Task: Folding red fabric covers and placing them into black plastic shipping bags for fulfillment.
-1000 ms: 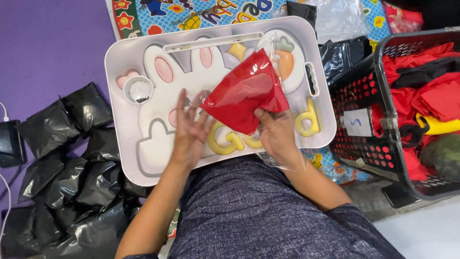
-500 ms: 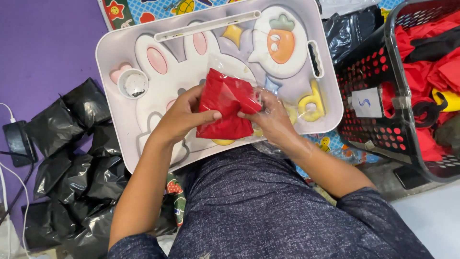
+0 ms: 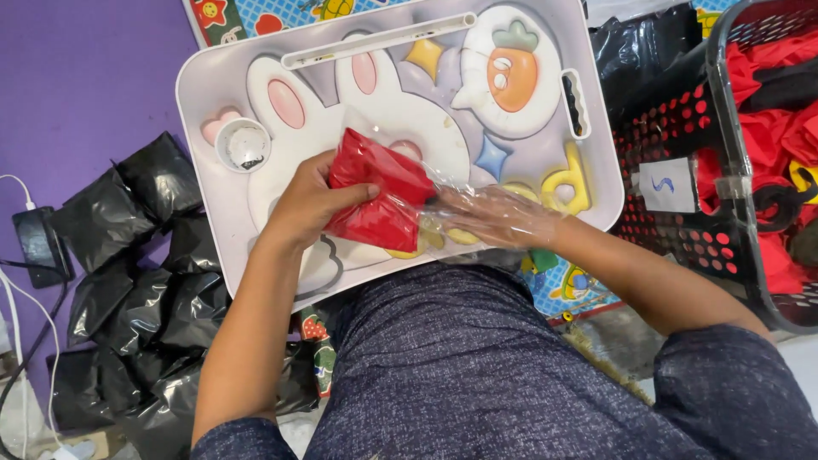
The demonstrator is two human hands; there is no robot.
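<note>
Purple floor (image 3: 77,94) at left, with a patterned mat (image 3: 571,285) showing under the work surface. A pale lap tray (image 3: 213,196), moulded with a rabbit and a carrot figure, rests across the person's lap.

Red cloth (image 3: 375,200), folded into a compact bundle, lies on the tray near its middle, over the rabbit shape. A clear bag (image 3: 460,192) covers its right end and runs on over the right hand.

Left hand (image 3: 311,204): fingers curled around the left side of the cloth, thumb on top, holding it firmly.

Right hand (image 3: 494,217): inside the clear bag, fingers stretched almost flat and pointing left, tips at the right edge of the cloth. Cannot tell whether they pinch the cloth or only touch it.

Small round cup (image 3: 243,145) sits in the tray's upper left, well apart from the cloth.

Black bags (image 3: 136,281) are piled on the floor at left, with a charger and cables (image 3: 38,247) just beside them. A black basket (image 3: 724,187) at right holds more red cloth.
</note>
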